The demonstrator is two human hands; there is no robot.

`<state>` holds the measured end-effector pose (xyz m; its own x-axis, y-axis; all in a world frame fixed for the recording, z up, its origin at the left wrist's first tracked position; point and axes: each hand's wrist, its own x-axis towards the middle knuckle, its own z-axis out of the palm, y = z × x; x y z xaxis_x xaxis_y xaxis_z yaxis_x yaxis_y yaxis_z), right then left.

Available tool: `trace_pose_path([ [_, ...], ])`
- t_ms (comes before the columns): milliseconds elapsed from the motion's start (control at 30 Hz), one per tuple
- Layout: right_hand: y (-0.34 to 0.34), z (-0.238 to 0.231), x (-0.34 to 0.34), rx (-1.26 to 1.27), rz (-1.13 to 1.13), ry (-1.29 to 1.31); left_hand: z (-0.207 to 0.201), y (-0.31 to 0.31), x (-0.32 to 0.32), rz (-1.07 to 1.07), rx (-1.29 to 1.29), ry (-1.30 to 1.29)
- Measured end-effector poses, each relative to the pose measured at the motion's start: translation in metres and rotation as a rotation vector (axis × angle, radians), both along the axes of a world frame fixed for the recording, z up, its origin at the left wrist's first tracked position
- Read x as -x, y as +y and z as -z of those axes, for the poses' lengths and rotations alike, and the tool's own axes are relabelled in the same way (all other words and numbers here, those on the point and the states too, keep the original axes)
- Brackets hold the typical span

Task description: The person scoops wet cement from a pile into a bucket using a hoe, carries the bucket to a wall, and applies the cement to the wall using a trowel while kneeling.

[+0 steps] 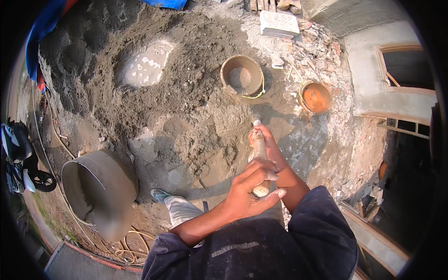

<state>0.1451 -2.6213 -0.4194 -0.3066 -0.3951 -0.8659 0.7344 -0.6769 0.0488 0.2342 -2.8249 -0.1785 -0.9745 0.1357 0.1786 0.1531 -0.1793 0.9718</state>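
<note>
Both of my hands are on a thick, pale wooden tool handle (259,150), which points away from me and down toward the ground. My left hand (252,179) is closed around it near its rounded butt end, thumb stretched out to the side. Farther along, my right hand (263,136) wraps around the shaft. The tool's head cannot be made out. Beyond and left of my hands lies wet grey mortar (196,140) in a rough heap. A mortar-caked bucket (227,86) with a yellow cord handle stands just past the handle's far end.
An orange-lined bucket (317,98) stands at right, near rubble (322,51) along a wall. A pale block (279,24) lies at the back. Whitish water (145,65) pools in the sand heap. At left are a large grey drum (109,163), a hose (126,247) and a parked motorbike (21,158).
</note>
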Motion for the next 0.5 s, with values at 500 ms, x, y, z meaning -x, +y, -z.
trace_pose_path([
  [500, -0.053, 0.152, 0.131, -0.560, -0.096, 0.414, 0.292, -0.047, -0.047, 0.079, 0.993, -0.774],
])
